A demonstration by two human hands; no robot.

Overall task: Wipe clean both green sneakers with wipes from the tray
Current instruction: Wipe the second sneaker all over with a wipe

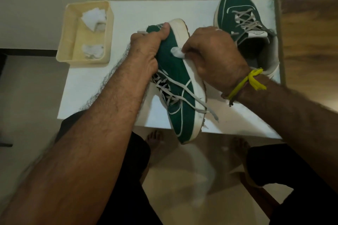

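Observation:
My left hand (146, 49) grips the heel end of a green sneaker (180, 93) with a white sole, held tilted on its side over the table's front edge, toe toward me. My right hand (214, 56) pinches a small crumpled white wipe (177, 52) against the green upper beside the sole. The second green sneaker (237, 14) stands upright at the table's far right, toe pointing away. A cream tray (69, 38) at the far left holds two white wipes, one (94, 17) at its back and one (93, 51) at its front.
The small white table (128, 12) stands against a pale wall. A wooden surface (311, 33) lies to the right. Below the table's front edge are my knees in dark clothing and my bare feet (155, 144) on a pale floor.

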